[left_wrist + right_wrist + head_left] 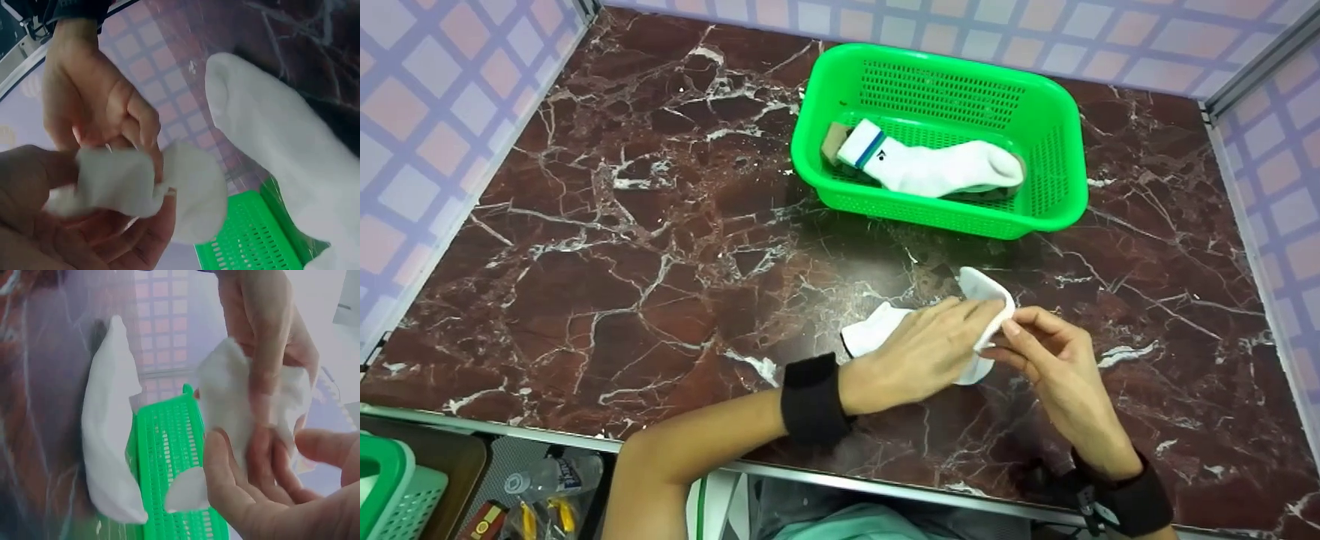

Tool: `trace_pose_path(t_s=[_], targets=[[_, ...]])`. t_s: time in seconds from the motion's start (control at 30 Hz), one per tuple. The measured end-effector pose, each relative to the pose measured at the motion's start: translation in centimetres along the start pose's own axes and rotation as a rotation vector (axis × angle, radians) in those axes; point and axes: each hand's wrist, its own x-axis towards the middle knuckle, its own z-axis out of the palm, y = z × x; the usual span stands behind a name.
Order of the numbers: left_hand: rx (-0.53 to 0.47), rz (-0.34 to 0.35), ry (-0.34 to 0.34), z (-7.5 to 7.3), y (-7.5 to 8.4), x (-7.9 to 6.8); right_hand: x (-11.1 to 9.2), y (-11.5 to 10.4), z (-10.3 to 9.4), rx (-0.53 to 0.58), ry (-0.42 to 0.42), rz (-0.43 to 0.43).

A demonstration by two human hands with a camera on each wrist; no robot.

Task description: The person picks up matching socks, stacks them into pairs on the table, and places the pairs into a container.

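Note:
A white sock [988, 289] is held between both hands above the table. My left hand [922, 352] grips it, with the fabric bunched around the fingers. At the sock's right edge, my right hand [1061, 360] pinches the fabric between thumb and fingers. In the left wrist view the held sock [115, 180] is folded, and one part hangs loose beyond the fingers. A second white sock [874, 330] lies on the table, partly hidden by the left hand; the right wrist view shows more of this sock [109, 433] lying flat.
Behind the hands stands a green plastic basket [915, 214], holding a white sock [930, 166] with a blue stripe and some brownish fabric beneath it. The dark marbled table [622, 300] has checkered panels around it. Below its front edge, at lower left, are a plastic bottle [559, 476] and another green basket [424, 502].

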Motion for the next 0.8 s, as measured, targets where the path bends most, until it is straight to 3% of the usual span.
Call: trace_pose_path(t_s=[0.17, 0.27, 0.5, 0.57, 0.67, 0.8], targets=[[-0.119, 0.030, 0.063, -1.5, -0.9, 0.0, 0.2, 0.5, -1.1, -0.153, 0.020, -0.106], [-0.183, 0.078, 0.059, -2.3, -1.1, -0.1, 0.5, 1.0, -1.6, -0.103, 0.014, -0.108], [-0.345, 0.183, -0.002, -3.4, -0.7, -0.5, 0.7, 1.9, -2.6, 0.165, -0.347, 0.000], [-0.371, 0.184, 0.015, -3.7, -0.8, -0.7, 0.5, 2.0, -2.8, 0.223, -0.381, 0.010], [-0.383, 0.140, 0.064, -4.1, -1.3, -0.8, 0.4, 2.0, -2.9, 0.281, -0.313, -0.013], [-0.382, 0.046, 0.143, -4.5, -2.6, -1.2, 0.2, 1.7, -3.0, 0.248, -0.119, -0.040]])
